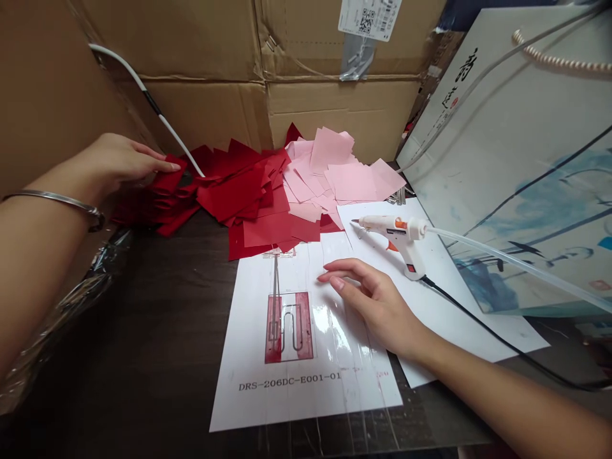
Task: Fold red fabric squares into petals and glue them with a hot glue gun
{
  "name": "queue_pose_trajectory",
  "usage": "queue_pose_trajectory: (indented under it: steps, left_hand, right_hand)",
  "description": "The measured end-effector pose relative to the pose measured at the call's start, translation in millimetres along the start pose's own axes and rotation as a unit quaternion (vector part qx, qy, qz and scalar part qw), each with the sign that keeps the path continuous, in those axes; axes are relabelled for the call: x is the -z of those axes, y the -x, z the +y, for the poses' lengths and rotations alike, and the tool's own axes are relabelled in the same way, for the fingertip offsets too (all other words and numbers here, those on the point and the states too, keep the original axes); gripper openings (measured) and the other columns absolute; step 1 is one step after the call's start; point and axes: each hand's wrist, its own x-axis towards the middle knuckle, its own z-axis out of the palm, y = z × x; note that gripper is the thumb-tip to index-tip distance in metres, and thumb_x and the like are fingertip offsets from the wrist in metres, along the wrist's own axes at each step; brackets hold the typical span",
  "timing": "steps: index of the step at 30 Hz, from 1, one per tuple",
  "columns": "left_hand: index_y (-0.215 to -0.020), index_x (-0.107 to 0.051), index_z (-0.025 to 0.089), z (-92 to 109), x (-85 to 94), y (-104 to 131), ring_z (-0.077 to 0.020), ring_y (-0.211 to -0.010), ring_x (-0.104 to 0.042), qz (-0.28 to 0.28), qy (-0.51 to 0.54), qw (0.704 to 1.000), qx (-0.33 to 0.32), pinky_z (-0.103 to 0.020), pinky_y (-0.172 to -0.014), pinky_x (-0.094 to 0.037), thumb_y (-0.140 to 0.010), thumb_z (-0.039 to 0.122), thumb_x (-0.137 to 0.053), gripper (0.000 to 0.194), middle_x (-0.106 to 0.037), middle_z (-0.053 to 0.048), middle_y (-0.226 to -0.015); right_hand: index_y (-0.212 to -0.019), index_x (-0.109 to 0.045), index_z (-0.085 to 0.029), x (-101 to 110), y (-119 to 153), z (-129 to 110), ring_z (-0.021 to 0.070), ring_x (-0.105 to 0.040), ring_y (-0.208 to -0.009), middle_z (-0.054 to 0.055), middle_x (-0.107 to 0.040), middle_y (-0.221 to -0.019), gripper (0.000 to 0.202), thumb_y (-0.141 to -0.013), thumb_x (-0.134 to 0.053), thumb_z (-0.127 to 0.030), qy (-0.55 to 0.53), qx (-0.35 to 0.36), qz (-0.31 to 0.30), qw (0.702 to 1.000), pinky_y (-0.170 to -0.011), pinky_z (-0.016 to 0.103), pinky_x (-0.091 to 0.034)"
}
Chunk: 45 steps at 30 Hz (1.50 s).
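Observation:
My left hand (125, 162) reaches to the far left, its fingers closed around a red folded piece (173, 171) at the edge of a heap of similar red loops (168, 201). Over the white printed sheet (234, 395) rests my right hand (375, 303), fingers slightly curled and apart, holding nothing. A pair of slim metal tweezers (276, 274) lies on that sheet, across a printed red-striped rectangle (304, 328). Just beyond my right hand, a white hot glue gun (382, 224) with orange parts lies on a second white sheet (421, 357).
Flat red pieces (234, 191) and pink pieces (351, 182) are piled at the back against a cardboard box (205, 115). A white cable (129, 69) comes down at left. A large paper bag (502, 159) stands at right. The glue gun's black cord (473, 319) trails right.

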Motion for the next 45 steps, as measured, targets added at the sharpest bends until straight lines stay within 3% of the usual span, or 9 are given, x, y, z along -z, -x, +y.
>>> queue_pose_trajectory:
  steps: [4,7,15,18,20,26,38,41,45]
  left_hand:
    - [-0.089,-0.067,0.023,-17,5.8,-11,-0.0231,-0.125,-0.043,-0.041,-0.143,0.987,-0.069,-0.039,-0.115,-0.027,-0.064,0.062,-0.077,0.048,-0.057,0.011,-0.071]
    - [-0.098,-0.068,0.034,-31,4.7,-20,-0.0298,-0.135,-0.026,-0.045,-0.206,0.97,-0.119,-0.047,-0.118,-0.011,-0.063,0.065,-0.076,0.048,-0.061,0.015,-0.09]
    - [-0.127,-0.055,0.018,-33,-10.0,-4,-0.0284,-0.123,-0.037,0.052,-0.217,0.948,-0.225,-0.048,-0.108,-0.018,-0.08,0.066,-0.054,0.067,-0.046,0.001,-0.143]
    - [-0.114,-0.062,0.016,-13,-20.6,10,-0.0167,-0.118,-0.041,0.099,-0.066,0.935,-0.335,-0.028,-0.105,-0.019,-0.083,0.053,-0.057,0.049,-0.06,0.005,-0.125]
    - [-0.104,-0.066,0.016,2,-34.2,20,-0.012,-0.112,-0.042,0.025,0.008,0.924,-0.381,-0.02,-0.101,-0.02,-0.076,0.042,-0.068,0.038,-0.065,0.009,-0.105]
    - [-0.065,-0.059,0.022,22,-75.4,43,-0.0111,-0.1,-0.044,-0.104,-0.001,0.94,-0.325,-0.017,-0.09,-0.026,-0.047,0.026,-0.087,0.034,-0.046,0.011,-0.059]
    - [-0.069,-0.065,0.02,4,-64.6,28,-0.0106,-0.069,-0.039,-0.202,-0.033,0.922,-0.329,-0.024,-0.068,-0.03,-0.055,0.023,-0.084,0.023,-0.056,0.012,-0.059]
    - [-0.074,-0.065,0.019,3,-65.0,28,-0.0105,-0.067,-0.041,-0.187,0.01,0.931,-0.314,-0.025,-0.066,-0.033,-0.065,0.027,-0.079,0.018,-0.058,0.012,-0.058]
    - [-0.081,-0.057,0.019,24,-60.6,43,-0.0105,-0.069,-0.049,-0.041,0.217,0.932,-0.286,-0.029,-0.07,-0.045,-0.079,0.032,-0.069,0.018,-0.058,0.008,-0.071]
  right_hand:
    - [-0.11,-0.061,-0.023,-1,0,1,0.0224,-0.058,-0.11,0.006,-0.066,-0.112,0.032,-0.09,-0.059,-0.047,-0.001,0.011,-0.006,1.0,-0.086,0.036,-0.046]
    - [-0.11,-0.061,-0.024,-1,1,3,0.0219,-0.059,-0.109,0.005,-0.067,-0.111,0.031,-0.09,-0.059,-0.047,0.0,0.014,-0.01,1.0,-0.089,0.037,-0.045]
    - [-0.109,-0.061,-0.026,-1,2,5,0.0204,-0.062,-0.102,0.002,-0.067,-0.109,0.028,-0.09,-0.059,-0.047,0.001,0.016,-0.014,1.0,-0.083,0.035,-0.047]
    - [-0.109,-0.061,-0.026,-2,3,4,0.0196,-0.063,-0.098,0.002,-0.068,-0.109,0.029,-0.089,-0.059,-0.048,0.006,0.017,-0.019,1.0,-0.079,0.034,-0.048]
    - [-0.109,-0.061,-0.026,-2,3,4,0.0195,-0.063,-0.097,0.002,-0.068,-0.109,0.03,-0.09,-0.059,-0.048,0.008,0.018,-0.022,1.0,-0.078,0.034,-0.048]
    - [-0.107,-0.062,-0.026,-1,2,5,0.0209,-0.063,-0.103,0.003,-0.068,-0.106,0.026,-0.09,-0.059,-0.045,0.017,0.03,-0.026,0.999,-0.085,0.035,-0.049]
    - [-0.107,-0.063,-0.025,-1,4,3,0.0202,-0.063,-0.095,0.003,-0.068,-0.1,0.026,-0.09,-0.059,-0.045,0.027,0.026,-0.038,0.999,-0.08,0.035,-0.048]
    - [-0.106,-0.063,-0.025,-1,3,4,0.02,-0.062,-0.095,0.003,-0.068,-0.1,0.026,-0.09,-0.059,-0.045,0.022,0.028,-0.039,0.999,-0.079,0.034,-0.048]
    - [-0.107,-0.062,-0.026,-1,3,5,0.0143,-0.06,-0.074,0.003,-0.068,-0.101,0.028,-0.089,-0.059,-0.047,0.023,0.032,-0.023,0.999,-0.064,0.031,-0.047]
